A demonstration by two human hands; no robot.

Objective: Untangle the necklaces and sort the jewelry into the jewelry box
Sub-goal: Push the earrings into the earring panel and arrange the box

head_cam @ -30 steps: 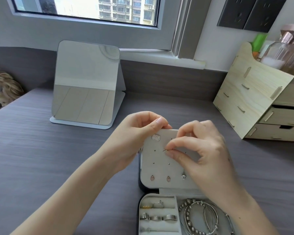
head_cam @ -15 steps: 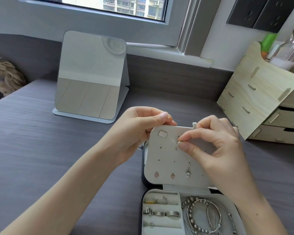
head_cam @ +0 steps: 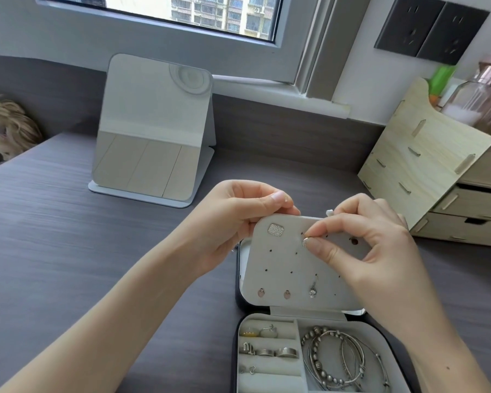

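Right hand [head_cam: 360, 251] has shifted its pinched earring [head_cam: 305, 241] toward 12 o'clock on the panel [head_cam: 281, 273]; left hand [head_cam: 238, 219] grips its 11 o'clock corner. Push it straight into the hole [head_cam: 302, 233].

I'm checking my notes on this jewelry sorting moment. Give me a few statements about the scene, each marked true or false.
1. The right hand pinches a small earring at the earring panel. True.
2. The bangles lie in the jewelry box's left compartment. False: they lie in the right one; rings sit on the left.
3. The left hand holds the panel's top edge. True.
4. The mirror lies flat on the table. False: it stands propped on its base.
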